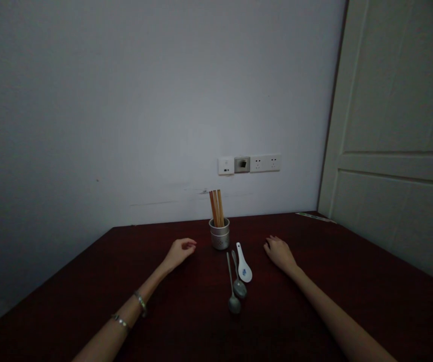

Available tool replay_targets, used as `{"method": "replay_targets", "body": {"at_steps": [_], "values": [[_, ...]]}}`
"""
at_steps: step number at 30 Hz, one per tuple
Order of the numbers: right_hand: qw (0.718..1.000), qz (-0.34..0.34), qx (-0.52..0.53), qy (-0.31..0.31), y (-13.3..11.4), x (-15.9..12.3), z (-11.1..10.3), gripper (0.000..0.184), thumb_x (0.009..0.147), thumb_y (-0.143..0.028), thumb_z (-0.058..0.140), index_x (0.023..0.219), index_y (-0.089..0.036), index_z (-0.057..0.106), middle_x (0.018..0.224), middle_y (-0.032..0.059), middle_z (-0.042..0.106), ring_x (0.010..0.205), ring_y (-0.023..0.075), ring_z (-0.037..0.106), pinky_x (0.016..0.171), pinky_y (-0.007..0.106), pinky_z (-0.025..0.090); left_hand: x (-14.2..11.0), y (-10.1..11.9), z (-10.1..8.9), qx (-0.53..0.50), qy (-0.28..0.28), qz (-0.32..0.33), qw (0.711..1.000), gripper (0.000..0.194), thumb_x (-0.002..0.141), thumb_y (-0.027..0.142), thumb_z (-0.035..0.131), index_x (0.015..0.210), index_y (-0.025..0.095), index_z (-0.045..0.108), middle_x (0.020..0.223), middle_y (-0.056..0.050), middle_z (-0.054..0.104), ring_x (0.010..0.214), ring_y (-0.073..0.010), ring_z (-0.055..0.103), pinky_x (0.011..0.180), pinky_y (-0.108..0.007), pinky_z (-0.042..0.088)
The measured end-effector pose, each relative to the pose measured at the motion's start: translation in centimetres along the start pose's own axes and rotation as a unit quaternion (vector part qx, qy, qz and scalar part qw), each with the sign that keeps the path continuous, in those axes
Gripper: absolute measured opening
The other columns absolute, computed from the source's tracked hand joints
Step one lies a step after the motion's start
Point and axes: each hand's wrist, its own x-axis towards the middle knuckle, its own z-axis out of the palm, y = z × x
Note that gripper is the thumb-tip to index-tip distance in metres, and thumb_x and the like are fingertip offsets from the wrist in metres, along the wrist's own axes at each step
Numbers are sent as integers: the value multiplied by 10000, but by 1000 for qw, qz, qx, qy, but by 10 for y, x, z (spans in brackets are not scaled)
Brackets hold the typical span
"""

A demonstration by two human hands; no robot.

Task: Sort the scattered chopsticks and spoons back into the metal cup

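My left hand rests on its side on the dark red table, fingers loosely curved, a gap at the thumb and nothing held. Palm down on the other side lies my right hand, its fingers slightly bent and no object visible under it. Between them stands a metal utensil holder with several wooden chopsticks upright in it. In front of the holder are a white soup spoon with a blue mark, a metal spoon beside it, and a second, long-handled metal spoon. Neither hand touches them.
The table meets a pale wall at the back, which carries sockets and a switch plate. A light panelled door rises at the right. A thin flat strip lies near the table's back right corner.
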Motion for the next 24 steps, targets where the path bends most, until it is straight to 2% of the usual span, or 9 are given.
{"method": "replay_targets", "body": {"at_steps": [2,4,6,8,10,12,15,24], "values": [[1000,2,2,0,0,0,0,386,828,-245,345,1074,-91,599,1182,173,550,1150,244,460,958,370,326,-8,20,3,84,-40,72,993,180,734,221,530,853,132,632,809,-55,652,746,-142,595,710,-259,459],[1000,1,3,-3,-1,-1,-1,391,830,-247,339,1071,-87,601,1180,173,551,1158,246,451,960,373,324,-15,41,10,169,-98,167,966,181,755,189,509,889,151,626,838,-41,633,754,-128,574,710,-244,447],[1000,0,2,-6,-1,-1,-2,396,831,-251,333,1065,-83,605,1186,172,548,1162,248,446,961,375,323,-22,60,20,260,-151,265,916,187,772,171,502,924,170,612,870,-35,615,813,-136,554,742,-250,428],[1000,-1,0,-8,-1,-1,-3,399,832,-252,329,1059,-83,609,1192,170,544,1162,249,445,960,376,325,-27,73,30,335,-186,337,860,188,784,170,504,948,180,595,889,-36,601,849,-148,537,760,-261,410],[1000,-2,-3,-10,-1,-1,-4,399,831,-250,328,1060,-83,609,1193,169,543,1153,247,455,956,373,329,-30,80,40,387,-199,381,816,176,787,179,512,949,183,580,892,-36,592,848,-157,524,753,-268,399],[1000,-3,-5,-10,-1,-1,-5,400,830,-247,329,1068,-81,603,1191,170,545,1142,244,465,953,369,333,-31,82,48,420,-202,408,785,171,786,184,517,949,189,568,893,-37,586,842,-163,512,738,-271,388],[1000,-3,-6,-7,-2,-1,-5,399,830,-243,329,1076,-81,597,1186,169,548,1140,240,467,951,364,335,-31,78,55,446,-202,428,760,176,788,176,515,958,195,558,879,-41,579,826,-162,501,703,-268,370],[1000,-2,-10,-5,-3,-2,-7,385,826,-251,342,1058,-91,603,1181,163,551,1123,245,478,940,359,343,-30,67,68,442,-185,480,734,128,803,202,509,914,192,571,839,-29,570,778,-153,497,637,-274,340]]}}
